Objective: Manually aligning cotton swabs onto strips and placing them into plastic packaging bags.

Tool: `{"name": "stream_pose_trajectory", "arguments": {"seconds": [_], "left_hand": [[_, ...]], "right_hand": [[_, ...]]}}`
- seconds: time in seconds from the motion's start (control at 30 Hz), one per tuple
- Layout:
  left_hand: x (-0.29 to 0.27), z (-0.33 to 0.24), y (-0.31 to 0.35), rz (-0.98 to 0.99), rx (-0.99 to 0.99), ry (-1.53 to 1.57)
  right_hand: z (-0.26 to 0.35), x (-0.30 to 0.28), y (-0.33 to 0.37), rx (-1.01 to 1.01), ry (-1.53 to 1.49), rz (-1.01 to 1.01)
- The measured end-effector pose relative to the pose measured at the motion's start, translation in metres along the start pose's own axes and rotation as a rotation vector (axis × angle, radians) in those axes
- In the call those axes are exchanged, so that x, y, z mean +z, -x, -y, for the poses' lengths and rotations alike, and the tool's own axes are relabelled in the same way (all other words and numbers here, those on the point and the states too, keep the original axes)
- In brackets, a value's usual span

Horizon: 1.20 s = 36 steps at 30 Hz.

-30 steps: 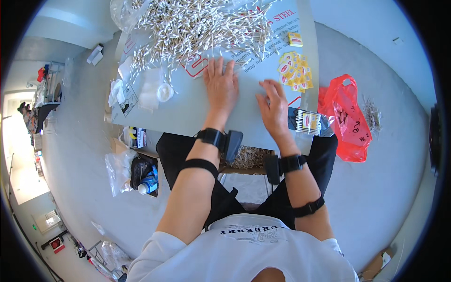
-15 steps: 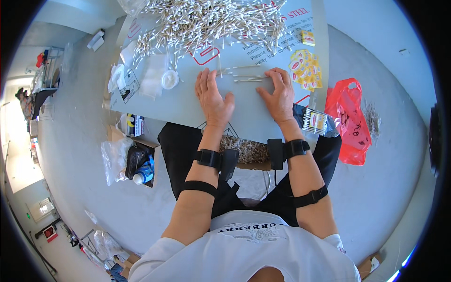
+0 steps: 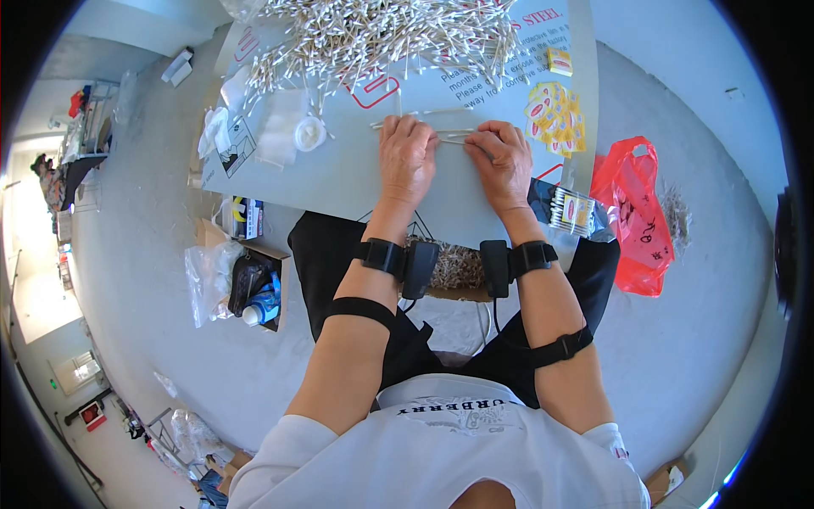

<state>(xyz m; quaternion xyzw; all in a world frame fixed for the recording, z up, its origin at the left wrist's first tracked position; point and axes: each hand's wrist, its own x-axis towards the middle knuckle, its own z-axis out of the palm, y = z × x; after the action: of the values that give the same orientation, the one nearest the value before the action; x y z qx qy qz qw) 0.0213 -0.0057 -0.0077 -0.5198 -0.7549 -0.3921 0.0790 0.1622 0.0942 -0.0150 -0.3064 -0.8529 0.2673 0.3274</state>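
A few cotton swabs (image 3: pixel 455 134) lie sideways on the table between my hands, one of them a little farther off. My left hand (image 3: pixel 407 161) has its fingers bent and together over the left ends of these swabs. At the other ends, my right hand (image 3: pixel 502 165) pinches with thumb and fingers; the fingers partly hide the tips. Beyond both hands spreads a large heap of loose cotton swabs (image 3: pixel 390 38). To the right of my right hand are yellow printed cards (image 3: pixel 555 119) and a clear pack of swabs (image 3: pixel 572 210).
On the table's (image 3: pixel 322 182) left side are clear plastic bags (image 3: pixel 278 131), a round white container (image 3: pixel 309 134) and crumpled white tissue (image 3: pixel 214 131). A red plastic bag (image 3: pixel 632 216) is right of the table. Below its front edge sits a box of swabs (image 3: pixel 458 270); an open carton (image 3: pixel 284 288) is on the left.
My left hand has moved right, toward the swabs, and its fingers have closed in. My right hand's thumb and fingers have come together at the swab ends.
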Motion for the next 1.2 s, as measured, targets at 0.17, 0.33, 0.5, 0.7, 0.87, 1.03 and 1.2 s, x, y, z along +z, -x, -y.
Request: {"name": "stream_pose_trajectory", "arguments": {"seconds": [0.17, 0.33, 0.5, 0.7, 0.87, 1.03, 1.2], "left_hand": [[-0.028, -0.029, 0.023, 0.268, -0.220, 0.304], [-0.068, -0.062, 0.083, 0.839, -0.103, 0.345], [-0.074, -0.062, 0.085, 0.909, -0.268, 0.310], [-0.047, -0.048, 0.054, 0.314, -0.209, 0.287], [-0.010, -0.036, 0.031, 0.154, -0.146, -0.009], [-0.001, -0.044, 0.027, 0.151, -0.180, 0.113], [0.007, -0.027, -0.014, -0.003, -0.009, -0.180]], "right_hand": [[-0.011, 0.000, 0.004, 0.037, -0.048, -0.032], [-0.010, -0.005, 0.006, 0.024, -0.090, 0.021], [-0.013, -0.008, 0.006, 0.028, -0.107, 0.088], [-0.002, -0.007, 0.006, 0.078, -0.211, -0.159], [-0.004, -0.005, 0.008, -0.004, 0.091, -0.002], [-0.007, -0.011, 0.012, -0.016, 0.054, 0.057], [-0.005, -0.013, 0.013, -0.009, 0.020, 0.092]]}}
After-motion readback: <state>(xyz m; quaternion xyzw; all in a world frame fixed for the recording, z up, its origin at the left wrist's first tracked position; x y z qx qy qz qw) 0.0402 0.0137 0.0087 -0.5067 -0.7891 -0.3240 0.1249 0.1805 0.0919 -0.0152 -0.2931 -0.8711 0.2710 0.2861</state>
